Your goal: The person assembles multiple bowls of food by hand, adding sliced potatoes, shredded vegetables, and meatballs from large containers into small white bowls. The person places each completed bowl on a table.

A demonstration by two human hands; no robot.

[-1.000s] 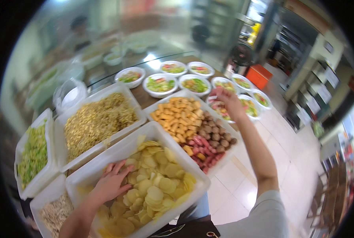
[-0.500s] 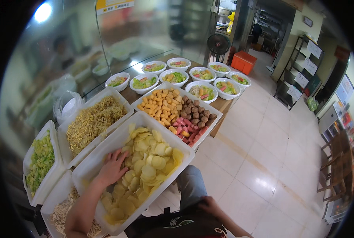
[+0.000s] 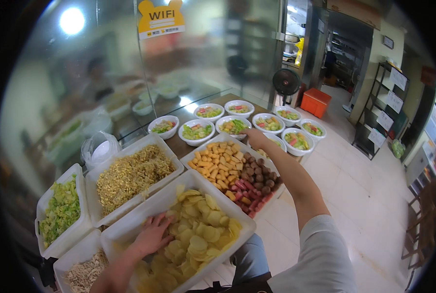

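My left hand [image 3: 153,237] rests in a white tub [image 3: 139,214], its fingers spread against a heap of thin pale-yellow potato slices [image 3: 198,237]. My right arm stretches across a second tub with golden fried chunks [image 3: 215,163], brown meatballs [image 3: 261,175] and pink sausage pieces [image 3: 249,198]. My right hand [image 3: 253,138] is at the near right rim of a white bowl [image 3: 223,128] of chopped greens. Its fingertips are partly hidden, so whether they grip the rim cannot be told. Another bowl [image 3: 276,140] is mostly covered by this hand and forearm.
Several more filled white bowls [image 3: 196,140] stand along the glass wall. Tubs of noodles [image 3: 132,178], chopped greens [image 3: 61,210] and pale shreds [image 3: 87,271] lie to the left, by a plastic bag [image 3: 101,149]. Farther off are a fan [image 3: 286,82] and a red box [image 3: 316,102].
My right hand has come up from beside my apron and reached forward over the tub to the bowls. My left hand stays among the potato slices. The view has shifted slightly.
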